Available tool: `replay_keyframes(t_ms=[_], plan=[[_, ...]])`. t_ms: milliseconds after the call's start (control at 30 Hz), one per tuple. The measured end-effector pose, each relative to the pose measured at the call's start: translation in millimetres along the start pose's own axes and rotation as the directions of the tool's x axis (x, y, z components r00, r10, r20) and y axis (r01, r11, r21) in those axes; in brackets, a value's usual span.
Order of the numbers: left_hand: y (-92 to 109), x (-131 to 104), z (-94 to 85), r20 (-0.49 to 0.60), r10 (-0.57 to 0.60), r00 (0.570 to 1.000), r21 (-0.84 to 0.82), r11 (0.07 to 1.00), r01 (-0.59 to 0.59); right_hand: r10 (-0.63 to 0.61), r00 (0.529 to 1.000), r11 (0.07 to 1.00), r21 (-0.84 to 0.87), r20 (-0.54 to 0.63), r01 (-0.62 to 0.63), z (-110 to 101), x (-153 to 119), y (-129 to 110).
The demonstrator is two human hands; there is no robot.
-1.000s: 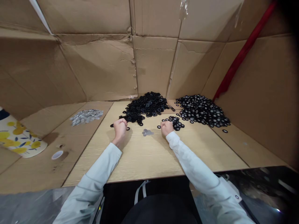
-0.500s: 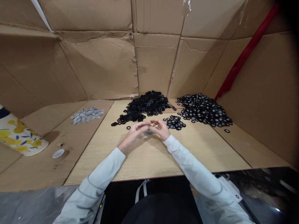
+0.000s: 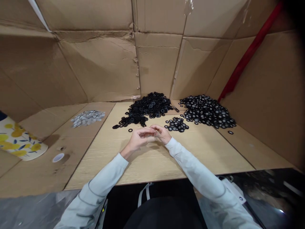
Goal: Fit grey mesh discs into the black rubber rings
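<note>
My left hand (image 3: 140,137) and my right hand (image 3: 162,134) meet at the fingertips above the pale board (image 3: 152,165). Fingers of both are pinched around something too small to make out. Behind them rises a heap of black rings (image 3: 152,105). Just beyond my right hand lies a small cluster of black rings with grey centres (image 3: 176,124), and a larger pile of the same kind (image 3: 208,111) spreads at the back right. Grey discs (image 3: 87,118) form a flat pile on the left.
Cardboard walls (image 3: 100,66) enclose the back and sides. At left are a patterned cylinder (image 3: 22,140) and a small white round item (image 3: 58,157). A small tool (image 3: 175,108) lies between the heaps; a red strip (image 3: 247,54) hangs at right.
My hands have come closer together, with the fingers now overlapping. The greyish thing seen beneath the fingertips before is now hidden. The view has shifted slightly.
</note>
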State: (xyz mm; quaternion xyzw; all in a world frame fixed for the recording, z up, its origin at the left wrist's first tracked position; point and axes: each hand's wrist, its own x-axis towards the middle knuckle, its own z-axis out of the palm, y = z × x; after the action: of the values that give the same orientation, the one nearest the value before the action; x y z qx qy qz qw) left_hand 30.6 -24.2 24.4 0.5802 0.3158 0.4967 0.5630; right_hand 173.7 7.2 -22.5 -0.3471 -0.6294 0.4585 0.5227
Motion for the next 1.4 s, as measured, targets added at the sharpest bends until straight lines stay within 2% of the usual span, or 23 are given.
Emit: replay_keyframes(t_ms=[167, 300, 500, 633, 733, 867, 1067, 1200, 1400], plan=[[-1.6, -1.6, -0.1, 0.044, 0.079, 0.996, 0.089, 0.993, -0.083, -0.076, 0.997, 0.996, -0.049, 0.013, 0.077, -2.2, 1.0, 1.5], [-4.0, -3.5, 0.0, 0.013, 0.125, 0.992, 0.114, 0.985, -0.126, -0.112, 0.994, 0.991, -0.067, 0.007, 0.112, -3.8, 1.5, 0.4], [-9.8, -4.1, 0.1, -0.126, 0.145, 0.981, 0.128, 0.983, -0.129, -0.143, 0.978, 0.980, -0.156, -0.150, 0.120, -3.9, 1.1, -4.0], [-13.2, -3.8, -0.8, -0.159, 0.179, 0.971, 0.201, 0.969, -0.145, -0.165, 0.962, 0.979, -0.155, -0.217, 0.133, -3.6, 0.5, -5.6], [-14.5, -3.3, -3.4, -0.135, 0.249, 0.959, 0.333, 0.923, -0.192, -0.182, 0.954, 0.975, -0.170, -0.237, 0.144, -3.2, 0.2, -5.4], [-16.1, -0.5, -10.1, -0.026, 0.323, 0.946, 0.519, 0.813, -0.263, -0.224, 0.943, 0.962, -0.213, -0.244, 0.173, -3.2, 0.9, -1.8], [-15.0, 3.6, -16.2, 0.079, 0.298, 0.951, 0.632, 0.723, -0.280, -0.239, 0.944, 0.959, -0.207, -0.229, 0.192, -4.7, 2.9, 2.9], [-12.9, 2.0, -14.5, 0.074, 0.333, 0.940, 0.693, 0.661, -0.289, -0.251, 0.941, 0.950, -0.242, -0.227, 0.195, -4.8, 2.6, 2.4], [-17.8, 2.0, -14.9, 0.018, 0.357, 0.934, 0.687, 0.675, -0.271, -0.273, 0.939, 0.937, -0.278, -0.209, 0.210, -4.1, 1.9, 2.9]])
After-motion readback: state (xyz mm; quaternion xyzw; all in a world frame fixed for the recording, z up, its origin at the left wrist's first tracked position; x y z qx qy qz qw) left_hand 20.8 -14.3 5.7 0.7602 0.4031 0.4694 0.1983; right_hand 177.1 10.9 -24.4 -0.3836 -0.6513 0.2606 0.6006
